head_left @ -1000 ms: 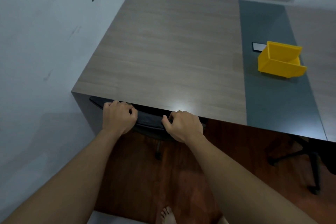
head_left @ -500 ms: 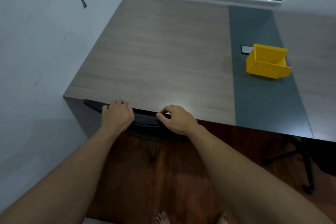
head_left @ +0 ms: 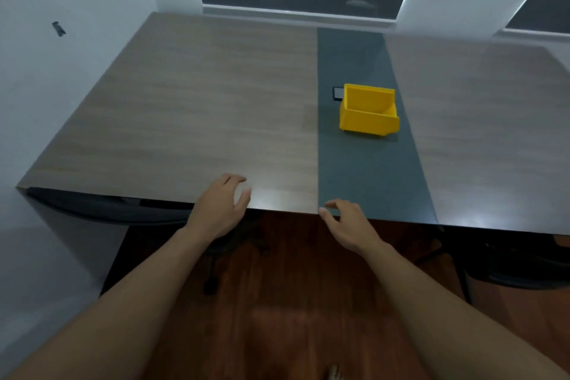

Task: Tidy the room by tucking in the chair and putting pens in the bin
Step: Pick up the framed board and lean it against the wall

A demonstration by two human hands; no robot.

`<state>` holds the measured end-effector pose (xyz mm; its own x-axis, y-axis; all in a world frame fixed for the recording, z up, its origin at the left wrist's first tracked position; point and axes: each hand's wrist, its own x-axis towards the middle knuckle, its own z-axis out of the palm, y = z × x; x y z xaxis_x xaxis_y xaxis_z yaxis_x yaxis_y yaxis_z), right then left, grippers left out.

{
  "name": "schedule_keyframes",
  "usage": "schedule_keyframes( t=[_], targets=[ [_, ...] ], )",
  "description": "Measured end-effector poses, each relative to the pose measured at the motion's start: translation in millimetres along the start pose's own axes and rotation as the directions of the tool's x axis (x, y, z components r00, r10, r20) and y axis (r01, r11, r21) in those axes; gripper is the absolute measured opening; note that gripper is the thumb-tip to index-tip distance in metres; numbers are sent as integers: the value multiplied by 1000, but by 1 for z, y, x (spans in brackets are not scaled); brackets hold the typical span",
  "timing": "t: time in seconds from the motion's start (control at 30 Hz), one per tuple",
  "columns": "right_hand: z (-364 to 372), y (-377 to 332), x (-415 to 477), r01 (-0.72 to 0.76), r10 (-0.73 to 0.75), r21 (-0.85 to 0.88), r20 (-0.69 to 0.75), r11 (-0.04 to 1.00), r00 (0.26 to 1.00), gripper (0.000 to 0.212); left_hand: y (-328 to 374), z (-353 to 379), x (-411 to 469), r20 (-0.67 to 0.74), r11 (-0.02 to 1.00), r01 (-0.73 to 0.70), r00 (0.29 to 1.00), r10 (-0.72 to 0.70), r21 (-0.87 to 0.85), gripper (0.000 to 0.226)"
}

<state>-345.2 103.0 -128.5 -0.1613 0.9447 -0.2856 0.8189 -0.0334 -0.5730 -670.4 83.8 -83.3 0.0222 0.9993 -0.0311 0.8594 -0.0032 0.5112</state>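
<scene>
The black chair (head_left: 101, 210) stands tucked under the wooden table (head_left: 191, 108) at the left, only its back edge and base showing. My left hand (head_left: 220, 205) hovers over the table's front edge, fingers spread, holding nothing. My right hand (head_left: 348, 222) hangs just in front of the edge, also open and empty. A yellow bin (head_left: 368, 112) sits on the table's dark grey strip, well beyond both hands. No pens show in view.
A small dark flat object (head_left: 337, 93) lies just behind the bin's left side. A second black chair (head_left: 518, 262) stands under the table at the right. White walls close the left side; windows run along the back. The floor is dark wood.
Both hands let go of the chair back and moved right, opening. The chair now sits further under the table, and my view has shifted right.
</scene>
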Motion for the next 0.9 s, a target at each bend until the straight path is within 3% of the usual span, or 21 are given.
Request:
schedule_keyframes(
  t=[0.3, 0.57, 0.73, 0.9],
  targets=[
    [-53, 168, 40, -67, 67, -24, -28, 997, 997, 66, 76, 141, 37, 79, 996, 79, 994, -76, -49, 54],
    [-32, 268, 120, -89, 72, -179, -101, 980, 992, 74, 79, 247, 88, 57, 990, 139, 989, -137, -35, 57],
    [3, 278, 138, -124, 25, -332, -286, 935, 958, 70, 60, 294, 132, 35, 983, 146, 988, -150, 108, 61],
    [15, 278, 146, -182, 2, -389, -420, 903, 908, 71, 54, 320, 154, -92, 929, 130, 990, -104, 347, 65]
  ],
)
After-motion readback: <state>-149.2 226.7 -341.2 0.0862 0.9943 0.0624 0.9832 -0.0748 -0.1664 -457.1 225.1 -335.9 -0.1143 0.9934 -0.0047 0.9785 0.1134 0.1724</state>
